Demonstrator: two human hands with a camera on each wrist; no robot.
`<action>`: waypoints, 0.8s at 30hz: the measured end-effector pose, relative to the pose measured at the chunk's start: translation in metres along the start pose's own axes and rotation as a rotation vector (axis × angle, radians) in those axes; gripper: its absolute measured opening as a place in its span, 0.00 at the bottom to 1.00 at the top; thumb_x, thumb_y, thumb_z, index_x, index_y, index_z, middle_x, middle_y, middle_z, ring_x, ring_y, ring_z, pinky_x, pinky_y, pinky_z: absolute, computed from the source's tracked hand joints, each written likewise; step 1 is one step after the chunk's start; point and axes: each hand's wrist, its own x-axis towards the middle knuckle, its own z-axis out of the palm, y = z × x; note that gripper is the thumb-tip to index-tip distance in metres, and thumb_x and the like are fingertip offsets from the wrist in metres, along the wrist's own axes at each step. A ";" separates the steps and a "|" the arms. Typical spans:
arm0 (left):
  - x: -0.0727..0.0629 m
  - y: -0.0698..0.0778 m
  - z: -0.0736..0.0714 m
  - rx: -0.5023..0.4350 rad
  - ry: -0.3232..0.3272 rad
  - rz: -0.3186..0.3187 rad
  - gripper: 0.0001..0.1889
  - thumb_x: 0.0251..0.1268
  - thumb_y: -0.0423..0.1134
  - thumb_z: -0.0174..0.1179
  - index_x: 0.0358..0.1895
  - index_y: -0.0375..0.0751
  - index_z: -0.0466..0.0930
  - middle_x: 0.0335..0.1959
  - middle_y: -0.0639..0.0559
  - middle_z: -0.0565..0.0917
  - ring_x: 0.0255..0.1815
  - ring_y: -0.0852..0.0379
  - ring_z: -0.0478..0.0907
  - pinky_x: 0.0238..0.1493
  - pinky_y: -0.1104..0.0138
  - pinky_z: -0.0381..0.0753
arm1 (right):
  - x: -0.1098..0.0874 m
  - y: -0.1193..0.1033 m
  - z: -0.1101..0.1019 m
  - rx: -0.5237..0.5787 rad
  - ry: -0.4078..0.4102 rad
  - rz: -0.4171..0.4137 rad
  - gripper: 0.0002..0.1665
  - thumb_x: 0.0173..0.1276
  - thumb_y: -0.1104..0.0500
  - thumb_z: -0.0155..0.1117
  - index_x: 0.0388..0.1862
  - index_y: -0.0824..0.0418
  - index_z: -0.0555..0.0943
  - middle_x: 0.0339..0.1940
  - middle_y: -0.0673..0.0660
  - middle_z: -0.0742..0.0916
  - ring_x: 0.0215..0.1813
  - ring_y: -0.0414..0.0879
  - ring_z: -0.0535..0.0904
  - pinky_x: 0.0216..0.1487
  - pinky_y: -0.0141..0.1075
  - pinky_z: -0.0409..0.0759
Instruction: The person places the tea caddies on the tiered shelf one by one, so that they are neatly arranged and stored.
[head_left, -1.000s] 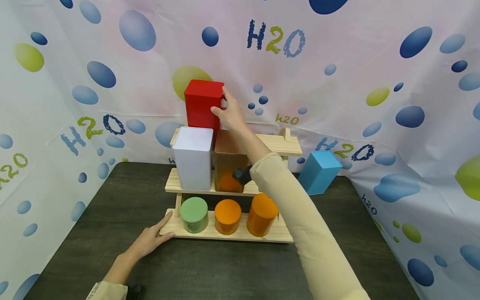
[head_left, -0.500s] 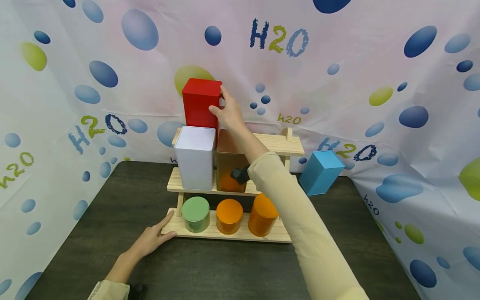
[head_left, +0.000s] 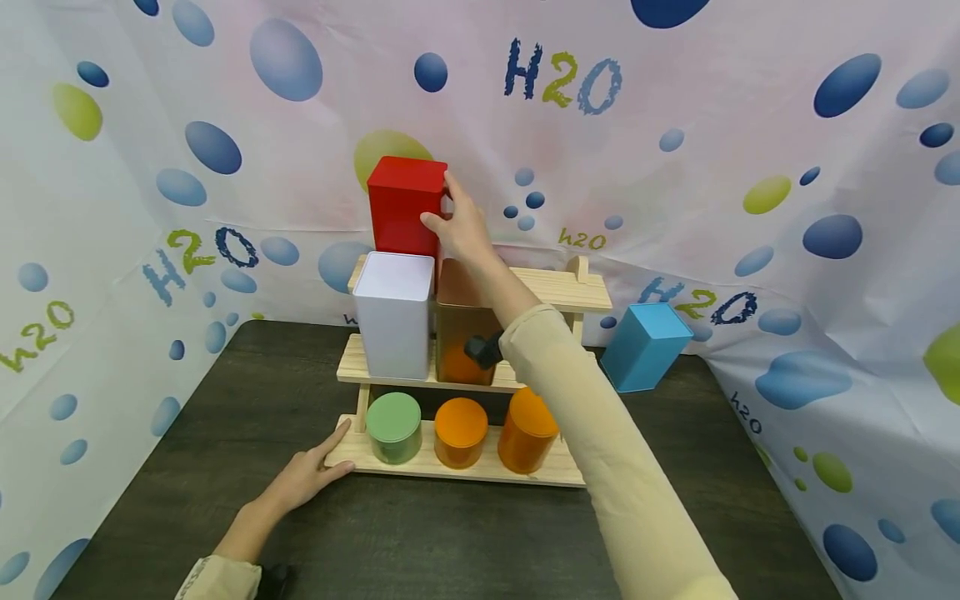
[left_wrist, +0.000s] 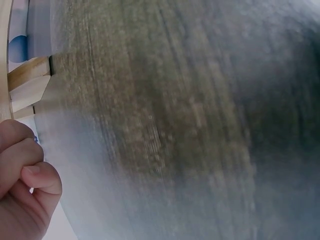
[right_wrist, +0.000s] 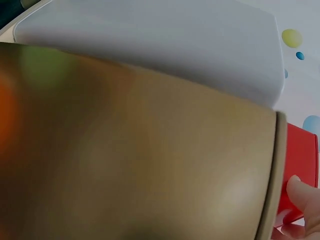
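Observation:
My right hand (head_left: 462, 227) holds the red square tin (head_left: 405, 207) at its right side, thumb on the front face and fingers round the side. That tin stands at the left of the top tier of a wooden three-tier rack (head_left: 558, 287); its foot is hidden. In the right wrist view my thumb lies on the red tin (right_wrist: 301, 152). My left hand (head_left: 306, 477) grips the left end of the bottom tier, its thumb at the front edge. Curled fingers (left_wrist: 22, 155) show in the left wrist view.
A white tin (head_left: 393, 321) and a bronze tin (head_left: 459, 354) stand on the middle tier. Below are a green jar (head_left: 393, 429), a short orange jar (head_left: 461, 433) and a taller orange jar (head_left: 527, 432). A blue tin (head_left: 647, 346) stands right of the rack on the dark table (head_left: 420, 542).
The head view has shifted slightly, moving the whole scene a little to the right. Both hands keep their places on the red tin and the rack.

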 end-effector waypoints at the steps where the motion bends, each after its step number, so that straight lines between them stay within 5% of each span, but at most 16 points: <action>1: 0.000 0.000 0.000 -0.002 -0.002 -0.004 0.41 0.60 0.53 0.57 0.71 0.38 0.50 0.17 0.52 0.74 0.23 0.58 0.67 0.34 0.60 0.68 | 0.000 0.000 -0.001 0.006 -0.005 0.002 0.38 0.65 0.63 0.57 0.72 0.52 0.55 0.67 0.54 0.68 0.54 0.52 0.75 0.50 0.37 0.75; 8: 0.001 0.000 0.000 0.011 0.001 -0.006 0.41 0.60 0.54 0.56 0.71 0.38 0.50 0.25 0.50 0.81 0.27 0.57 0.70 0.37 0.57 0.70 | -0.006 0.000 -0.017 0.027 -0.018 0.011 0.38 0.66 0.59 0.57 0.72 0.59 0.54 0.68 0.58 0.66 0.57 0.51 0.72 0.52 0.36 0.74; 15: -0.002 -0.001 0.000 0.004 0.042 0.046 0.40 0.60 0.51 0.58 0.70 0.36 0.53 0.47 0.28 0.77 0.37 0.49 0.78 0.40 0.53 0.73 | -0.014 0.010 -0.039 0.126 -0.002 -0.008 0.36 0.65 0.59 0.59 0.70 0.61 0.58 0.66 0.60 0.69 0.58 0.52 0.73 0.51 0.43 0.75; 24: 0.000 -0.001 0.001 -0.002 0.028 0.042 0.40 0.60 0.51 0.58 0.70 0.36 0.52 0.41 0.34 0.81 0.31 0.56 0.77 0.36 0.56 0.72 | -0.030 0.034 -0.074 0.179 -0.038 0.023 0.34 0.67 0.59 0.57 0.70 0.61 0.59 0.66 0.60 0.68 0.62 0.53 0.69 0.54 0.46 0.72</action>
